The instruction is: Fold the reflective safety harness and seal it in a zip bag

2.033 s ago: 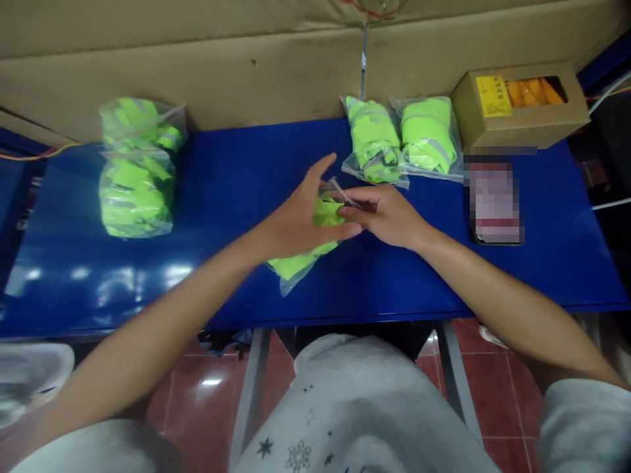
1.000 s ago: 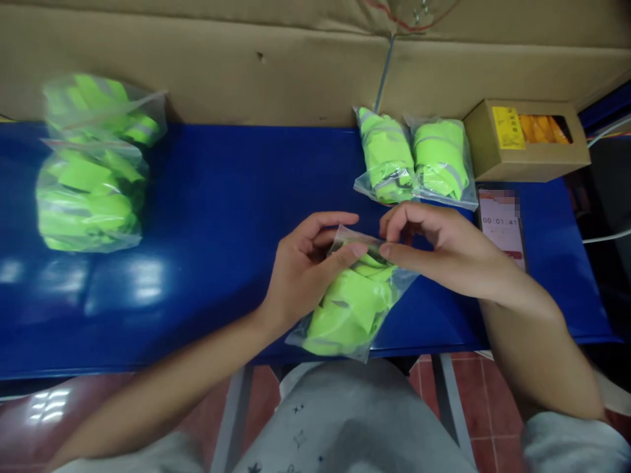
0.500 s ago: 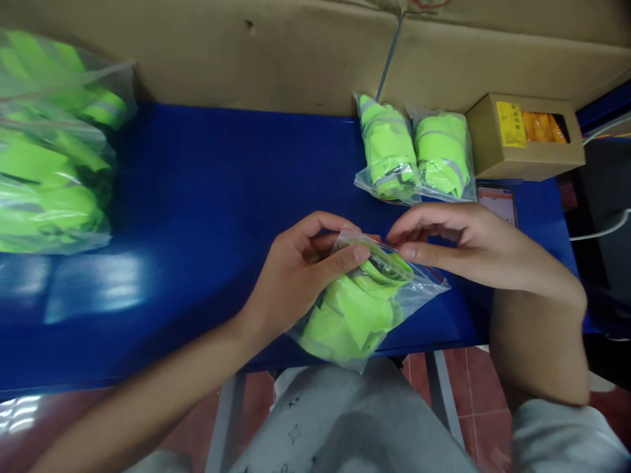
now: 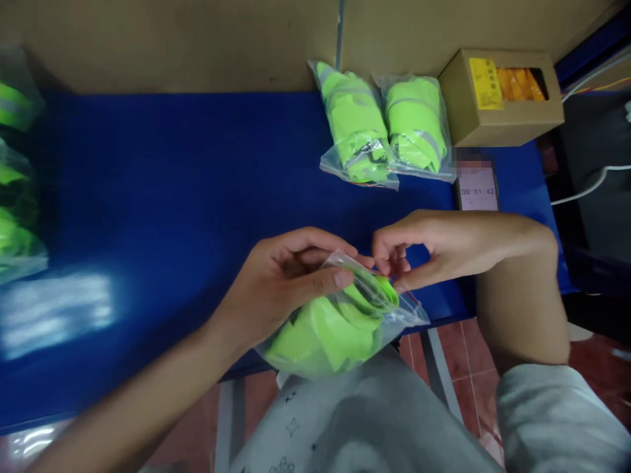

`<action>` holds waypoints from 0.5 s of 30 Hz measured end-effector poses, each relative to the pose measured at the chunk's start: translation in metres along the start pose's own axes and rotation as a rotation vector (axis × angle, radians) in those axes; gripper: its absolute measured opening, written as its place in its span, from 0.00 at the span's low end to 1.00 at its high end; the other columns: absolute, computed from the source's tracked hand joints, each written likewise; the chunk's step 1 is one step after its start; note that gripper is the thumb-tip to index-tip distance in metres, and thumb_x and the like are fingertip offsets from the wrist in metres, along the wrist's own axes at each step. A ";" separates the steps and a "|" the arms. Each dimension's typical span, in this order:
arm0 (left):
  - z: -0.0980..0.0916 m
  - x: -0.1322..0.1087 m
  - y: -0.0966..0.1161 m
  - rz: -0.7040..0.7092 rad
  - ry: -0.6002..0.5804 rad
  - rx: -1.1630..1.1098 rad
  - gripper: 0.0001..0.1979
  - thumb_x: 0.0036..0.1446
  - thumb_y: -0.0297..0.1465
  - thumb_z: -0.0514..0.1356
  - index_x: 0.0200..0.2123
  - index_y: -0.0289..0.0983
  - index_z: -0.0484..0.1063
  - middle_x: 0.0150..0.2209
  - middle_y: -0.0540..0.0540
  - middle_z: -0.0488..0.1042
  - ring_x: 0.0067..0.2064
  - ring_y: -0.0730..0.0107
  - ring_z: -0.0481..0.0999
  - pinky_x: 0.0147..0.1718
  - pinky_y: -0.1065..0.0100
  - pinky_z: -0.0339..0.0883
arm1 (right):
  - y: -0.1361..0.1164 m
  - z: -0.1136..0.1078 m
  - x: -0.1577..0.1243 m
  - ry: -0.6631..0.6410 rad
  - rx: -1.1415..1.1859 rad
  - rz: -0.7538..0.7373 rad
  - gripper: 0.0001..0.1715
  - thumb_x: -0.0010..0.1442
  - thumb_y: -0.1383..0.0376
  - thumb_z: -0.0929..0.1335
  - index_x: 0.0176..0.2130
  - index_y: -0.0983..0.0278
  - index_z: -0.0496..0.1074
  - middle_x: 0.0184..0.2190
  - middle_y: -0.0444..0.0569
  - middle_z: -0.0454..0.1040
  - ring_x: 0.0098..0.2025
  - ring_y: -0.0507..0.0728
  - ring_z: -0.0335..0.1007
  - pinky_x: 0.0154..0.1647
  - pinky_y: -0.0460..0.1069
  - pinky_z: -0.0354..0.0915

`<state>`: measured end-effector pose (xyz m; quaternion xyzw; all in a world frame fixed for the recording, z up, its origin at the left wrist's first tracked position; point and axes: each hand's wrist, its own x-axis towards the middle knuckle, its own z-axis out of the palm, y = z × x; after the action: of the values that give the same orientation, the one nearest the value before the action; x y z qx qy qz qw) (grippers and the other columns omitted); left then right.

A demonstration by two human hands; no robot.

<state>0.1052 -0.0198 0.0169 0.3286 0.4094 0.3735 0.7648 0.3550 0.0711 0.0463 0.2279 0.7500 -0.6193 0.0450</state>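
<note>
A clear zip bag (image 4: 340, 328) with folded neon-yellow fabric inside is held over the front edge of the blue table. My left hand (image 4: 296, 276) grips its upper left side, thumb on the near face and fingers behind. At the bag's top right opening, my right hand (image 4: 419, 253) pinches the rim beside a red strip, thumb and fingertips close together. The neon fabric (image 4: 387, 289) shows at the mouth between the two hands. The fingers behind the bag are partly hidden.
Two filled bags of neon fabric (image 4: 355, 125) lie at the back, beside a cardboard box (image 4: 517, 125) with orange contents. A phone (image 4: 477, 187) showing a timer lies before the box. More bagged fabric (image 4: 14, 236) is at the left. A large cardboard wall (image 4: 197, 46) borders the table (image 4: 162, 177).
The camera view has shifted, so the surroundings appear further left. Both hands keep the bag between them, and my right fingers have curled in closer at its rim.
</note>
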 end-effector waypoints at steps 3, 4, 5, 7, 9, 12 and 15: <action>-0.002 0.002 -0.002 0.040 0.075 0.039 0.08 0.57 0.33 0.77 0.39 0.43 0.84 0.43 0.47 0.88 0.42 0.60 0.89 0.40 0.67 0.84 | -0.002 0.011 0.006 0.217 -0.191 0.009 0.04 0.63 0.68 0.72 0.41 0.60 0.78 0.33 0.41 0.81 0.32 0.51 0.77 0.33 0.46 0.66; -0.002 0.003 -0.002 0.054 0.087 0.042 0.07 0.57 0.33 0.76 0.39 0.44 0.84 0.43 0.48 0.88 0.42 0.61 0.89 0.40 0.68 0.83 | -0.003 0.014 0.008 0.283 -0.245 -0.002 0.04 0.64 0.68 0.72 0.41 0.60 0.78 0.33 0.41 0.82 0.32 0.51 0.77 0.33 0.46 0.65; -0.003 0.003 -0.002 0.069 0.095 0.043 0.07 0.58 0.33 0.76 0.39 0.44 0.84 0.43 0.48 0.88 0.42 0.63 0.88 0.40 0.69 0.83 | -0.004 0.017 0.009 0.337 -0.284 -0.017 0.04 0.64 0.67 0.72 0.41 0.60 0.78 0.33 0.41 0.82 0.32 0.51 0.77 0.34 0.46 0.64; -0.004 0.003 0.000 0.102 0.116 0.059 0.06 0.58 0.33 0.76 0.39 0.45 0.85 0.43 0.48 0.88 0.43 0.64 0.88 0.40 0.69 0.82 | -0.007 0.020 0.011 0.413 -0.314 -0.048 0.04 0.66 0.66 0.71 0.40 0.61 0.79 0.31 0.41 0.81 0.31 0.51 0.76 0.34 0.47 0.64; -0.004 0.002 0.002 0.134 0.155 0.099 0.07 0.58 0.34 0.76 0.40 0.45 0.85 0.45 0.48 0.87 0.45 0.61 0.88 0.43 0.67 0.83 | -0.009 0.020 0.011 0.456 -0.301 -0.054 0.05 0.67 0.65 0.71 0.39 0.61 0.80 0.29 0.41 0.80 0.29 0.50 0.74 0.33 0.47 0.63; -0.004 0.001 0.005 0.142 0.188 0.161 0.12 0.57 0.37 0.77 0.45 0.45 0.86 0.47 0.46 0.87 0.48 0.57 0.87 0.47 0.62 0.83 | -0.008 0.020 0.011 0.497 -0.286 -0.058 0.06 0.68 0.64 0.70 0.39 0.61 0.80 0.27 0.40 0.78 0.27 0.50 0.71 0.31 0.48 0.62; -0.005 0.002 0.006 0.115 0.172 0.211 0.15 0.56 0.38 0.77 0.47 0.45 0.86 0.47 0.46 0.87 0.49 0.55 0.87 0.49 0.61 0.83 | -0.006 0.020 0.013 0.520 -0.310 -0.075 0.06 0.68 0.64 0.70 0.38 0.62 0.78 0.26 0.39 0.77 0.26 0.49 0.69 0.29 0.47 0.60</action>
<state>0.0995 -0.0139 0.0187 0.3970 0.4909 0.3981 0.6655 0.3372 0.0547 0.0424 0.3411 0.8299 -0.4195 -0.1372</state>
